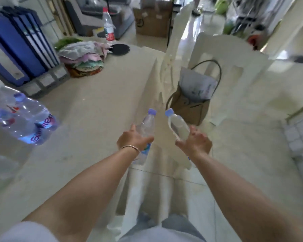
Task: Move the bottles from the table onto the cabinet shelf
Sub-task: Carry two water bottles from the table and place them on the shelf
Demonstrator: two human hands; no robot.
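Observation:
My left hand (132, 138) grips a clear water bottle (148, 124) with a purple cap, held off the table's right edge, neck pointing away from me. My right hand (195, 141) grips a second clear bottle (177, 126) with a blue cap, tilted up and to the left. The two caps sit close together, apart. A shrink-wrapped pack of several more bottles (23, 117) lies at the left of the cream table (87, 109). A taller bottle with a red cap and red label (108, 25) stands at the table's far end. No cabinet shelf is visible.
A blue and black box (19, 48) and a pile of folded cloths (84, 56) stand at the table's far left, with a black round disc (120, 49) behind. White chairs (222, 55) stand to the right; a brown bag (192, 102) rests on one seat. Tiled floor lies below.

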